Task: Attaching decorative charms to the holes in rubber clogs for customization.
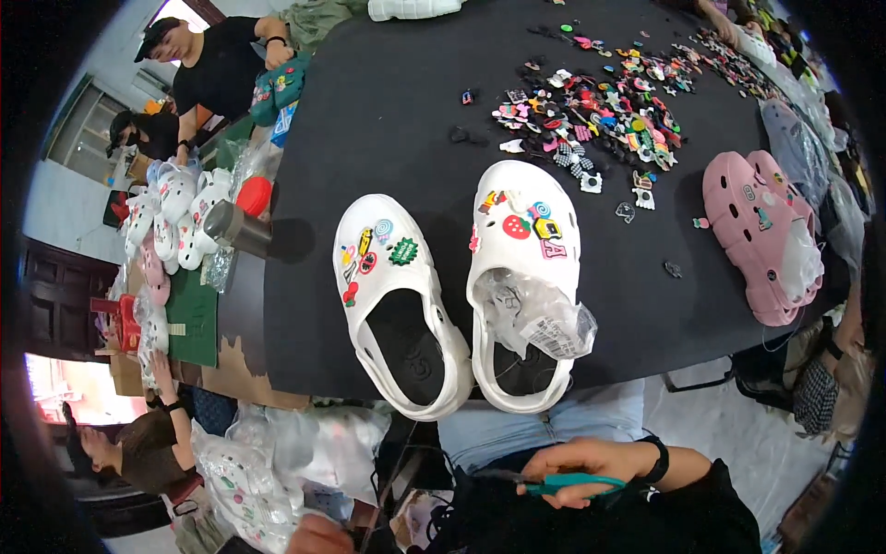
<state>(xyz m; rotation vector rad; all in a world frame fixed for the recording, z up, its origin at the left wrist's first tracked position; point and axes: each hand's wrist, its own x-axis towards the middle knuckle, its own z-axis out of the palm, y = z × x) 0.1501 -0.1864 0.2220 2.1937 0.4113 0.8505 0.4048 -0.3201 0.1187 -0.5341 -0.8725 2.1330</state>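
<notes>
In front of my lap, my right hand (591, 466) is closed around a hand tool with teal handles (581, 482) and a dark tip pointing left; whether it is pliers or scissors is unclear. My left hand (318, 535) shows only partly at the lower edge, its fingers hidden. Two white clogs stand side by side at the table's near edge, toes pointing away. Colourful shoe charms sit on the left clog (374, 286) and on the right clog (526, 194). Crumpled clear plastic (540, 319) with a printed label fills part of the right clog's opening. Neither hand touches the clogs.
Loose charms (600, 115) lie in a heap across the dark table (369, 120). Pink clogs (761, 235) stand at the right. At the left are a metal bottle (238, 229), piled white clogs (175, 208) and bagged clogs (245, 480). Other people sit or stand around.
</notes>
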